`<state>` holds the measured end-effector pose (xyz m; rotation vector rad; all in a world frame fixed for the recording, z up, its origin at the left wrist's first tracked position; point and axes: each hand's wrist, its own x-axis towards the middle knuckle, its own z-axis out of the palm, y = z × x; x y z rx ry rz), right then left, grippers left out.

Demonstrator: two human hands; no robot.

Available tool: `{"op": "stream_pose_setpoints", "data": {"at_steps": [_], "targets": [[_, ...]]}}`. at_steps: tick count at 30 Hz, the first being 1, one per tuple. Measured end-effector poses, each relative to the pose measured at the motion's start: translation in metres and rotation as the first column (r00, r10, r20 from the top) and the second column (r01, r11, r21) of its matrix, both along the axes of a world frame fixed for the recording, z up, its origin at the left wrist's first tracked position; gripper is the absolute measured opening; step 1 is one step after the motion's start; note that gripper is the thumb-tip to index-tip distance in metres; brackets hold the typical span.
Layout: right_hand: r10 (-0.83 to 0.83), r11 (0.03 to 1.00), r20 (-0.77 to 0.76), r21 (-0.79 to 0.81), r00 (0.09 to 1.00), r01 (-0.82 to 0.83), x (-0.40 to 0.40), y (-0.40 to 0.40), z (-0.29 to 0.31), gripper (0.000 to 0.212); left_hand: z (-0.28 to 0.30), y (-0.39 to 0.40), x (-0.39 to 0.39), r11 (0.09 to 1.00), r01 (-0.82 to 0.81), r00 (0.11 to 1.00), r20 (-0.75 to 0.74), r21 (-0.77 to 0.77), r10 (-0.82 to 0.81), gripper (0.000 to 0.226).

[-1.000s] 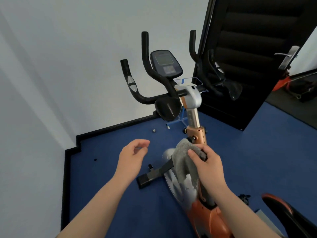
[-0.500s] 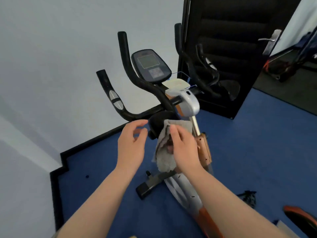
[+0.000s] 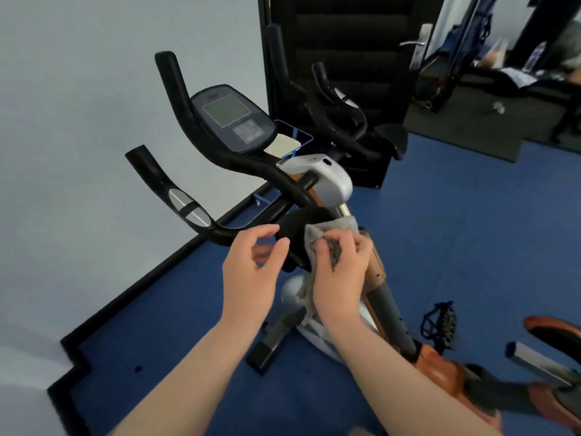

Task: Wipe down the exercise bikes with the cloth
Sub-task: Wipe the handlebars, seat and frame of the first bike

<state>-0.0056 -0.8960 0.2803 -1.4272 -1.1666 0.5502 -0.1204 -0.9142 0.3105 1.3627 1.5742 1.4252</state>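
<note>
Your right hand [image 3: 341,272] fingers bunch cloth [image 3: 333,229] against bike [image 3: 327,180] stem; left hand [image 3: 251,272] fingers loosely curled, empty. Loose cloth tail may snag below stem.

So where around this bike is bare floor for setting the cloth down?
Bare blue carpet between the black skirting and the bike's front foot, and right of the post. Crowded: the pedal, and where the right hand grips the cloth.

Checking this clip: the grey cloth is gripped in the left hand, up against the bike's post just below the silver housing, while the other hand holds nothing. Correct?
Not quite. In the head view the grey cloth is gripped in the right hand, not the left; the left hand holds nothing. The rest stands: the cloth sits against the post below the silver housing.
</note>
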Motion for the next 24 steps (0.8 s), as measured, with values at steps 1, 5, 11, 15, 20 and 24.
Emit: {"op": "stream_pose_setpoints", "data": {"at_steps": [1,5,11,15,20,24], "targets": [[-0.009,1.0,-0.002,-0.007,1.0,0.009,-0.002,-0.006,-0.002,0.016,0.0,0.0,0.001,1.0,0.001,0.999,0.039,-0.011,-0.001,0.022],[0.034,0.999,0.171,0.024,0.985,-0.038,0.01,0.001,0.004,0.014,-0.002,0.0,0.005,1.0,0.001,0.992,0.129,-0.028,0.002,0.022],[0.023,0.996,0.198,0.081,0.98,-0.04,0.011,0.008,0.001,0.018,-0.003,0.002,0.005,0.999,-0.014,0.995,0.095,-0.032,0.017,0.022],[0.151,0.981,0.213,0.086,0.965,-0.173,0.028,0.01,0.005,0.024,-0.005,-0.001,0.015,0.996,-0.092,0.991,0.097,-0.008,0.092,0.02],[0.401,0.897,0.329,0.048,0.855,-0.44,0.041,0.052,0.04,0.003,-0.009,-0.002,0.028,0.98,-0.2,0.97,0.14,-0.013,0.199,0.019],[0.511,0.829,0.416,-0.008,0.752,-0.559,0.061,0.044,0.03,0.006,-0.012,-0.004,0.037,0.965,-0.261,0.955,0.144,-0.007,0.259,0.023]]}}
